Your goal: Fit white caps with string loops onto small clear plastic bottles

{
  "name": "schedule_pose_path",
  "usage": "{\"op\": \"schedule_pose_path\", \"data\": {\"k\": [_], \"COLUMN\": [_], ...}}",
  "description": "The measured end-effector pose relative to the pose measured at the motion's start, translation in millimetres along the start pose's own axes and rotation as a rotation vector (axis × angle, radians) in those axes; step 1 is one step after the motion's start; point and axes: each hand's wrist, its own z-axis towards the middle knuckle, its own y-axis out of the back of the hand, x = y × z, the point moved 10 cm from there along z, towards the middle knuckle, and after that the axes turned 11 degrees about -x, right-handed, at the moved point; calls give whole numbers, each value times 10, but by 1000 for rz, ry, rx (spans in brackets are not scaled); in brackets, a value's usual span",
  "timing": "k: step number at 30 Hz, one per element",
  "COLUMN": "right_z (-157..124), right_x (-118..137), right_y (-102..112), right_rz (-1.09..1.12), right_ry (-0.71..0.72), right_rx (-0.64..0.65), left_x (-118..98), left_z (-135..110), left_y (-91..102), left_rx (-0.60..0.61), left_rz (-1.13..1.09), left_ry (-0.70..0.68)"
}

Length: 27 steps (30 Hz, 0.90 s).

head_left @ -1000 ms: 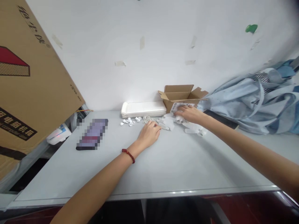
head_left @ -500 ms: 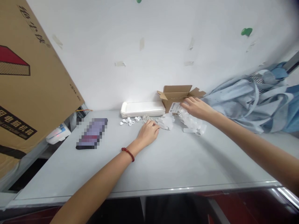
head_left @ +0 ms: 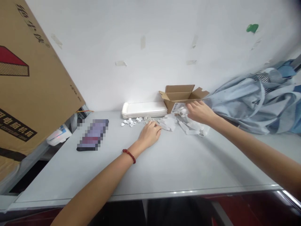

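Shifted toward three o'clock, our right hand (head_left: 199, 112) curls half-closed, our left hand (head_left: 149, 134) likewise, beside translucent plastic (head_left: 170, 121), holds unclear; white pieces (head_left: 134, 123) lie grouped, plastic strewn.

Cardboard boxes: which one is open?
The small box beside the right hand: its flaps are spread around an open top. The large printed box shows no opened flap.

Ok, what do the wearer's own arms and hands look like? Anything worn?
Left hand and right hand: both ungloved. Both forearms bare, with no sleeves in frame. The left wrist wears a dark-red bracelet of small round beads, a single strand. Nothing visible on the right wrist. No cables or clear markings on either arm; fine detail is too small to tell.
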Motion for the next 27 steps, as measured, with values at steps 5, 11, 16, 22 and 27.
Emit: {"op": "schedule_pose_path", "data": {"k": [5, 11, 16, 22, 27], "right_z": [19, 153, 399, 397, 291], "right_x": [-56, 721, 1451, 1625, 1679], "right_y": [227, 456, 295, 20, 151], "right_rz": [476, 1451, 1944, 1859, 1896], "right_ry": [-404, -750, -812, -843, -744], "right_rx": [-33, -29, 68, 68, 141], "left_x": [-21, 262, 813, 928, 762], "left_z": [-16, 96, -79, -286, -182], "left_y": [39, 310, 421, 595, 626], "left_rx": [-26, -131, -89, -63, -82], "left_rz": [-44, -298, -716, -775, -828], "left_ry": [-3, 252, 818, 864, 724]}}
